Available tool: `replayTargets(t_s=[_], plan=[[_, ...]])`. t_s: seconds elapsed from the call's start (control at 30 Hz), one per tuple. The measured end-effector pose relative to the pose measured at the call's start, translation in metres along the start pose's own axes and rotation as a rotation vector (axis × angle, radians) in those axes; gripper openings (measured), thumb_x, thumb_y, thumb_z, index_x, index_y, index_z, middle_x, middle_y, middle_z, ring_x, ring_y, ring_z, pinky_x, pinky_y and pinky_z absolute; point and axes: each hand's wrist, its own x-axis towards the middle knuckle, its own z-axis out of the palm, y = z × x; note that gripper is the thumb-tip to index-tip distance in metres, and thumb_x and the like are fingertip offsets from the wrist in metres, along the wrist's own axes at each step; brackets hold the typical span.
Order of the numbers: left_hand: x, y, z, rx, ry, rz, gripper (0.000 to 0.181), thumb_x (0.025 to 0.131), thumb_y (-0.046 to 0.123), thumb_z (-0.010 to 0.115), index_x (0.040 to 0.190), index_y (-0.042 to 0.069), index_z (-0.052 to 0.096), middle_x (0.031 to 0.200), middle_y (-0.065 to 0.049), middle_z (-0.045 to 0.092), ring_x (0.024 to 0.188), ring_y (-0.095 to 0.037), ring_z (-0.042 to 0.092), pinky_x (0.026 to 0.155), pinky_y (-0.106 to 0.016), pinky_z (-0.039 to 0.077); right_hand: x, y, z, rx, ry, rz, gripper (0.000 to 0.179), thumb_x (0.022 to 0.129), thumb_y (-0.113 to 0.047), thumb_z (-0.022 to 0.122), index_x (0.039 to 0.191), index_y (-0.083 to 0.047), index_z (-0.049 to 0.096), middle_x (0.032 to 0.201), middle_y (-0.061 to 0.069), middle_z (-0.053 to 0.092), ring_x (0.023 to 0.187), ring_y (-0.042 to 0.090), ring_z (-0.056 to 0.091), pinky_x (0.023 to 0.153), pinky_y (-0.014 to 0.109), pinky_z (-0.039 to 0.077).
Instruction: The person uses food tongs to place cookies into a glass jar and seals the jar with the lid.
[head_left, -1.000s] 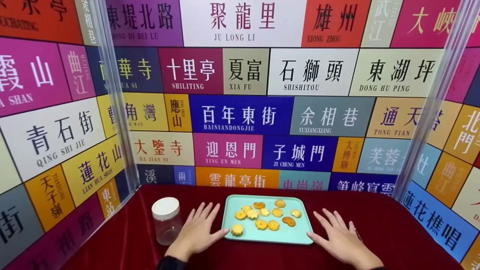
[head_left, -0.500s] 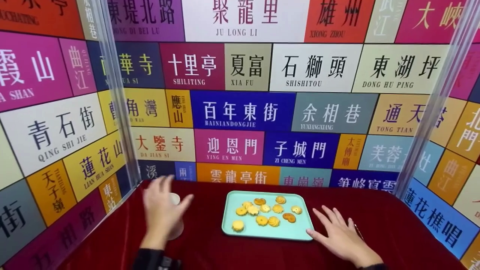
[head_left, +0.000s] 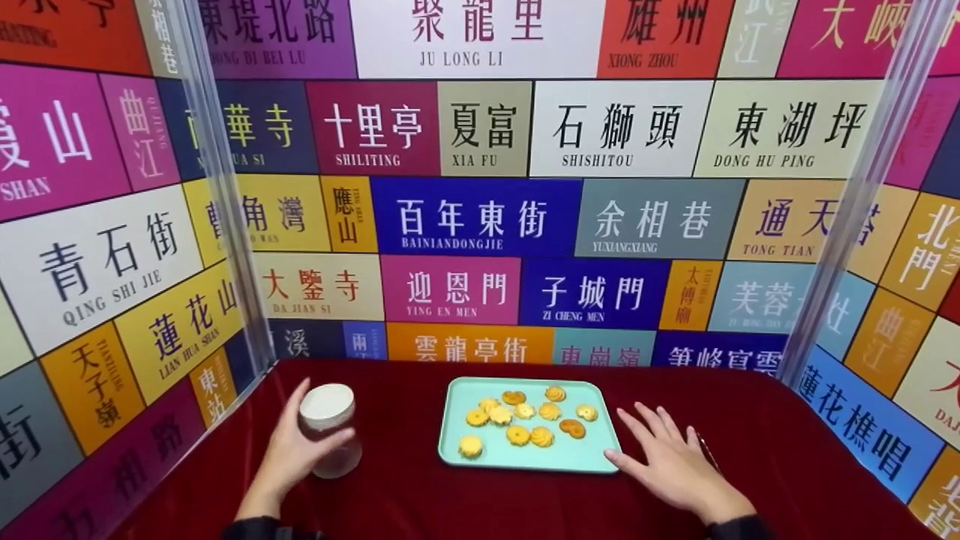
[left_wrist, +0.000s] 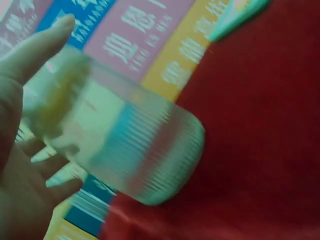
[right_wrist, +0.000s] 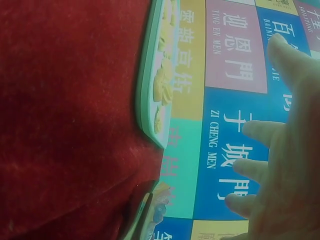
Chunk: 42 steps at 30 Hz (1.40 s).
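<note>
My left hand [head_left: 289,454] is round a clear plastic jar [left_wrist: 145,150] with a white lid [head_left: 328,403]. Its thumb crosses the front below the lid, and the fingers go behind. The jar stands on the red cloth, left of a mint-green tray [head_left: 517,460]. On that tray lie several yellow cookies [head_left: 541,437], flower-shaped or swirled, and two browner, pretzel-shaped cookies [head_left: 572,428]. My right hand [head_left: 679,465] is at the tray's right side, fingers spread and thumb tip at the near right corner. Nothing is in its fingers.
A dark red cloth [head_left: 420,495] covers the table. Colourful panels with printed characters [head_left: 476,217] surround it, with clear upright posts [head_left: 240,187] at the back corners. A small shiny thing with a dark edge [right_wrist: 147,212] lies beyond my right hand, partly hidden by it.
My left hand has left the tray's left side, passed over the jar in a blur, and now wraps round it. The tray, cookies and right hand keep their places.
</note>
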Motion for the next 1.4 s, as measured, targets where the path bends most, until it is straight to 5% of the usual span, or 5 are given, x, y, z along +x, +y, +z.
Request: replayTargets(t_s=[0.23,0.5,0.73,1.2,1.4], plan=[[-0.007,-0.03,0.011,-0.069,-0.014,-0.074,0.14,0.081,0.021,0.096,0.17,0.014,-0.011,0.165,-0.038,0.029,0.151,-0.049,0.034,0.123,-0.064,0.027,-0.002,0.003,0.006,0.006,-0.015,0.005,0.089,0.099,-0.075,0.054,0.163,-0.014,0.044,0.169,0.023,0.033,0.156,0.057,0.019,0.112,0.088,0.012],[-0.011,-0.045,0.024,-0.036,-0.002,-0.094,0.123,0.079,0.021,0.097,0.166,-0.004,0.014,0.159,-0.035,0.041,0.147,-0.048,0.042,0.121,-0.058,0.034,-0.004,0.006,0.009,-0.001,-0.023,0.012,0.089,0.099,-0.074,0.055,0.163,-0.014,0.044,0.169,0.023,0.033,0.155,0.057,0.02,0.112,0.088,0.012],[-0.008,-0.041,0.023,-0.023,-0.014,-0.14,0.121,0.081,0.029,0.096,0.164,-0.004,0.015,0.159,-0.036,0.039,0.149,-0.048,0.039,0.122,-0.06,0.034,-0.003,0.002,0.003,0.0,-0.044,0.008,0.09,0.098,-0.076,0.053,0.163,-0.014,0.043,0.17,0.023,0.032,0.156,0.057,0.019,0.113,0.087,0.012],[-0.006,-0.037,0.026,0.069,0.056,-0.116,0.116,0.076,0.037,0.099,0.158,-0.006,0.029,0.151,-0.036,0.05,0.14,-0.05,0.05,0.115,-0.061,0.041,-0.005,0.002,-0.002,0.01,-0.023,0.0,0.091,0.098,-0.077,0.053,0.163,-0.014,0.043,0.17,0.023,0.032,0.156,0.057,0.018,0.113,0.087,0.011],[-0.001,-0.023,0.026,0.072,0.059,-0.087,0.114,0.075,0.037,0.099,0.157,-0.005,0.031,0.15,-0.034,0.052,0.139,-0.048,0.052,0.114,-0.06,0.043,-0.002,-0.001,-0.004,0.01,-0.008,-0.006,0.091,0.098,-0.077,0.053,0.163,-0.014,0.044,0.169,0.023,0.033,0.156,0.056,0.018,0.113,0.087,0.011]])
